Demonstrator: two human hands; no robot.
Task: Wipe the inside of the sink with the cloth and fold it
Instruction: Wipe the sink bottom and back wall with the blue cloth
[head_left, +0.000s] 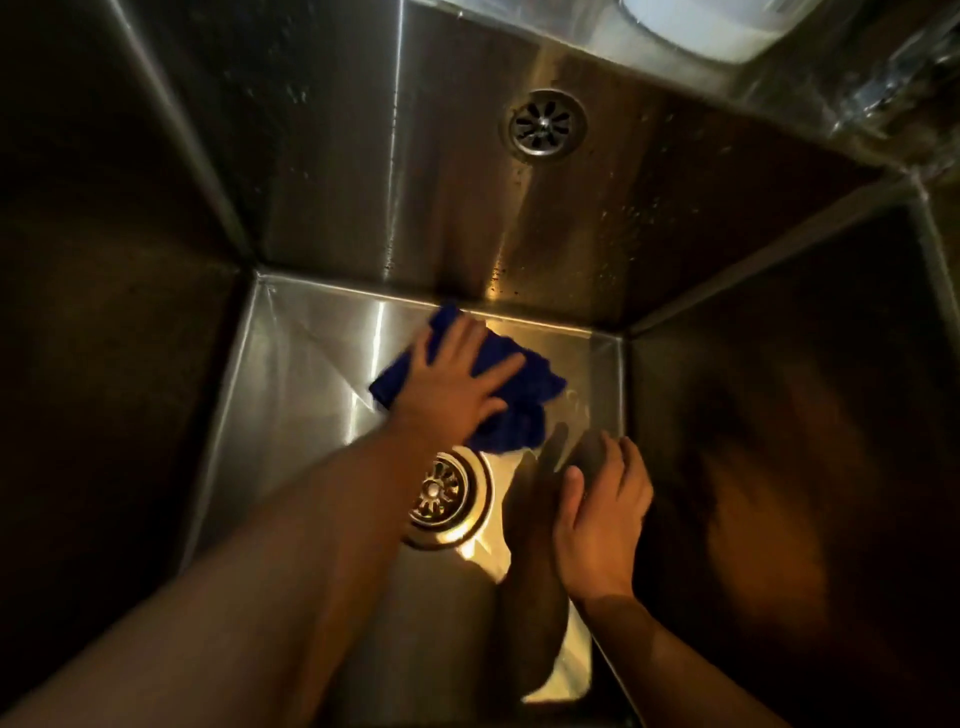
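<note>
One crumpled blue cloth (522, 418) lay on the steel sink (311, 374) floor by the back wall, under the flat, spread left hand (457, 389). The right hand (597, 525), loosely curled, held nothing. There were two round slotted drains (441, 493).

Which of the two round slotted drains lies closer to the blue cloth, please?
The floor drain, right beside the blue cloth; the other drain is set high in the back wall.
</note>
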